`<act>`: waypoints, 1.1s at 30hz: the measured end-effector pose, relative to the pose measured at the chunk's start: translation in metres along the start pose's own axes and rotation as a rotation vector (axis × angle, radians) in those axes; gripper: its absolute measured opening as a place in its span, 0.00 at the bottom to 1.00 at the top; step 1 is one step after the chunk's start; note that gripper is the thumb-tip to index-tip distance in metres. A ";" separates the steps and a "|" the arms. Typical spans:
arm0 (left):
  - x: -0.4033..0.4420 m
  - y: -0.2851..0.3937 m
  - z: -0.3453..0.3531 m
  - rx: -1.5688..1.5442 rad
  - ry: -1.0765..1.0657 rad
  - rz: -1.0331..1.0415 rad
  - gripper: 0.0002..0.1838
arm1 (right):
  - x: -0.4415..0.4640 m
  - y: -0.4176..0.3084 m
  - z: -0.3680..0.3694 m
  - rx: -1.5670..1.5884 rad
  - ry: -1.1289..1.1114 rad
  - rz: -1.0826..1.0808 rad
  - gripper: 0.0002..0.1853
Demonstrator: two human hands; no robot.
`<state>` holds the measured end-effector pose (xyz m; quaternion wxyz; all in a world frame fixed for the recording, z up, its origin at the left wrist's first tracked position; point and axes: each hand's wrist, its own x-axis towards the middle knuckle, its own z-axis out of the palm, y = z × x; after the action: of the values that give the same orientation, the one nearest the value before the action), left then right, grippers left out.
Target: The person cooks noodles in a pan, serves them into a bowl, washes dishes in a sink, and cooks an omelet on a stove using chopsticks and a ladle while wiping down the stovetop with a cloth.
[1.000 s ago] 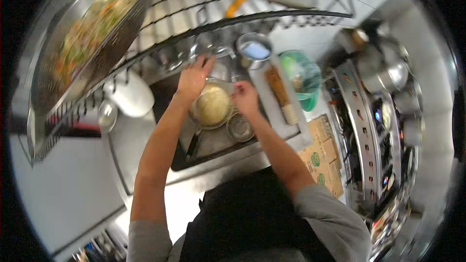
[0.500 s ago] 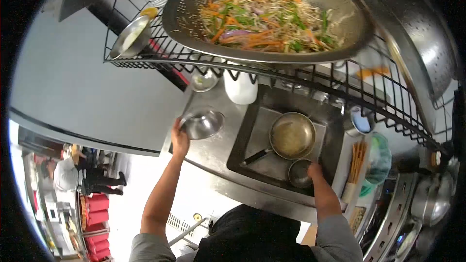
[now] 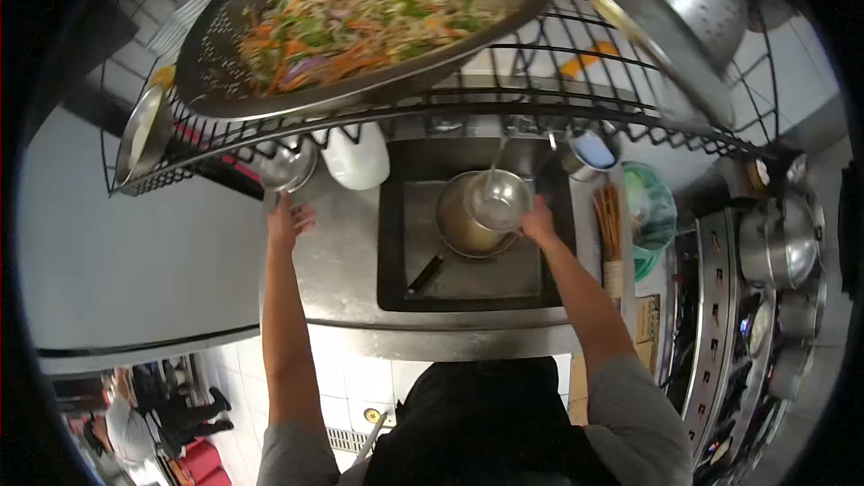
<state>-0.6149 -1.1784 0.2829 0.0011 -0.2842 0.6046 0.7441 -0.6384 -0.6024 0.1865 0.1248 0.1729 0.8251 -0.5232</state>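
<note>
My right hand (image 3: 538, 221) grips the rim of a small metal bowl (image 3: 499, 201) over the sink (image 3: 504, 281). A thin stream of water falls toward this bowl from above. Beneath it, a pan (image 3: 461, 220) with a black handle lies in the sink with cloudy liquid inside. My left hand (image 3: 288, 220) is over the counter's left part, fingers apart, just below a metal bowl (image 3: 288, 167). Whether its fingertips touch that bowl, I cannot tell.
A wire rack (image 3: 432, 112) above the sink holds a colander (image 3: 202, 81) of shredded vegetables. White container (image 3: 357, 158), chopstick-like sticks (image 3: 607, 219) and a green basket (image 3: 650, 207) surround the sink. Stoves stand right. A person (image 3: 135, 427) is at lower left.
My right hand has lifted the small bowl from the sink's bottom to above the pan. My left hand has let go of a metal bowl, now farther back on the counter. The view has shifted.
</note>
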 end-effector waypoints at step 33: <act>-0.158 -0.083 0.180 0.765 -0.151 0.682 0.37 | -0.107 -0.185 0.069 -0.133 -0.146 -1.181 0.22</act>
<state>-0.5294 -0.9395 0.2946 -0.0942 0.0045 0.8898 0.4465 -0.6163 -0.7545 0.3506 -0.1204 -0.3596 0.8019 -0.4618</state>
